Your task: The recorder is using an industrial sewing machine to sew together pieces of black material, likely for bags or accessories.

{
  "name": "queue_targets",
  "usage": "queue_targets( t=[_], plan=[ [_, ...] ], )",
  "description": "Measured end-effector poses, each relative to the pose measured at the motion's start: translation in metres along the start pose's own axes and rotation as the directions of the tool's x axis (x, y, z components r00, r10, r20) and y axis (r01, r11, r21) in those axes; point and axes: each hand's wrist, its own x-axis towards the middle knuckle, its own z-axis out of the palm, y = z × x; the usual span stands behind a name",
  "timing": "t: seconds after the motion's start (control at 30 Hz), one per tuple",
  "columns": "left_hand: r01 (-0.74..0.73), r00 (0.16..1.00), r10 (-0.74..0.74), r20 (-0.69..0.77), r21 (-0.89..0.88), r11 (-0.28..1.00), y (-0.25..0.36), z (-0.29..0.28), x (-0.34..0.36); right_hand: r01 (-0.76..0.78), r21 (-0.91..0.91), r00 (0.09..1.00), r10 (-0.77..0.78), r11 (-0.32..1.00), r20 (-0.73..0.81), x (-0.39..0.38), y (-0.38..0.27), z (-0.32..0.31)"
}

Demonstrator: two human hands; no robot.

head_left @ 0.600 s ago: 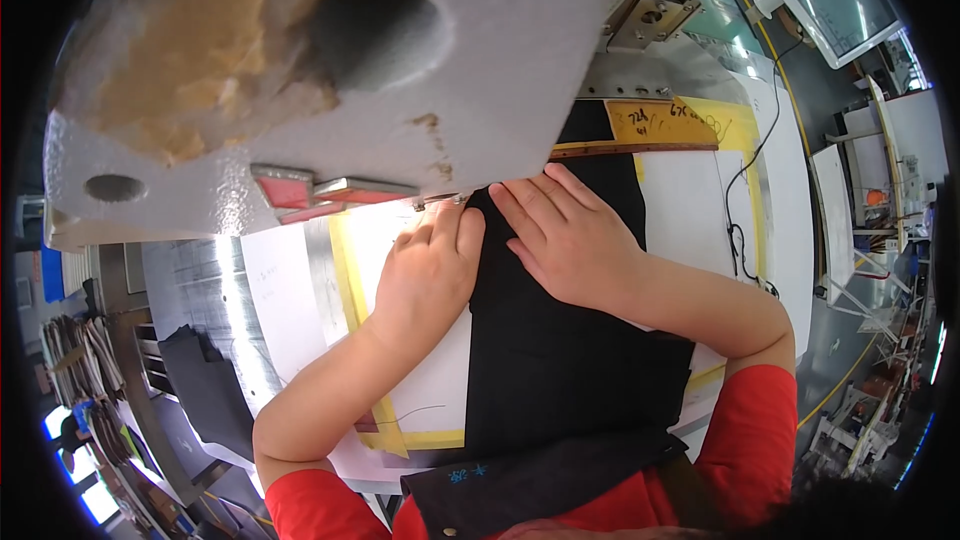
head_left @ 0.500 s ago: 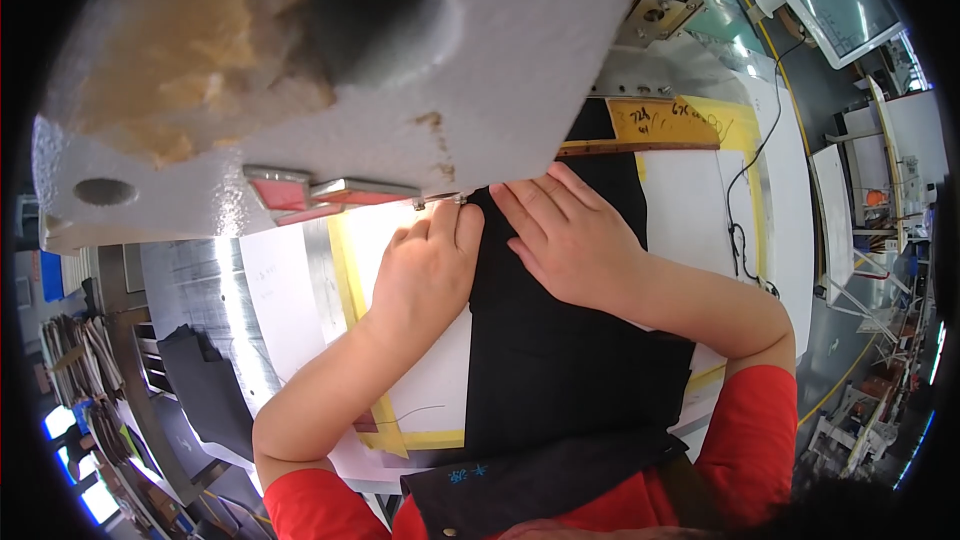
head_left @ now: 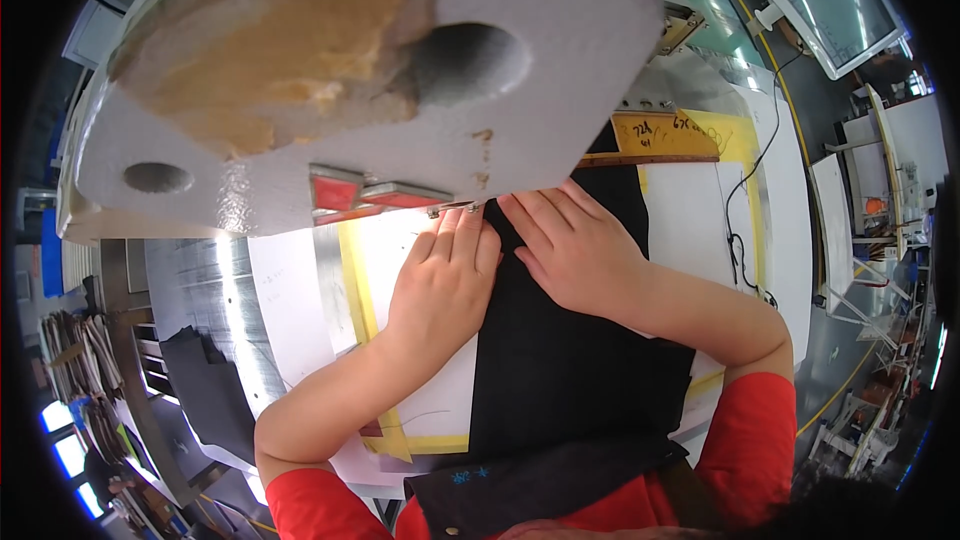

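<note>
A large panel of black fabric (head_left: 570, 370) lies flat over a white board edged with yellow tape (head_left: 440, 443). My left hand (head_left: 447, 280) rests at the fabric's left edge, its fingers stretched forward and close together. The fingertips disappear beneath the grey-white machine head (head_left: 400, 175). My right hand (head_left: 580, 255) lies flat on the fabric with fingers extended, its tips reaching the lower edge of the machine head. Beyond that hand, a yellow strip with handwriting (head_left: 665, 136) lies across the fabric's far end. What is under the machine head is hidden.
The bulky machine head overhangs the far left and middle of the work surface. Dark fabric pieces (head_left: 205, 380) lie at the left on a metal table (head_left: 190, 285). A thin black cable (head_left: 735, 200) runs along the right side. A monitor (head_left: 838, 5) stands at the far right.
The machine head appears farther right and a little higher in view. My left hand has shifted slightly right and its fingers look straighter. My right hand stays flat on the fabric.
</note>
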Motion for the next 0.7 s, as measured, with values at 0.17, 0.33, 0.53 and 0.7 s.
queue_targets(
  t=[0.17, 0.33, 0.53, 0.7],
  plan=[
    [0.027, 0.998, -0.022, 0.054, -0.095, 0.995, -0.001, -0.006, 0.001, -0.011, 0.027, 1.0, 0.011, 1.0, 0.0, 0.001, -0.001, 0.001],
    [0.025, 0.998, -0.023, 0.055, -0.043, 0.999, -0.004, -0.009, 0.006, -0.022, 0.034, 1.0, 0.023, 0.999, -0.021, 0.001, 0.0, 0.003],
    [0.091, 0.992, -0.083, 0.092, -0.086, 0.992, -0.003, -0.009, 0.007, -0.023, 0.025, 0.996, 0.025, 0.999, -0.087, 0.0, 0.001, 0.008],
    [0.08, 0.996, -0.077, 0.033, -0.089, 0.993, 0.0, 0.003, 0.0, -0.035, 0.055, 0.996, 0.04, 0.998, -0.079, -0.001, 0.002, 0.009]
  ],
)
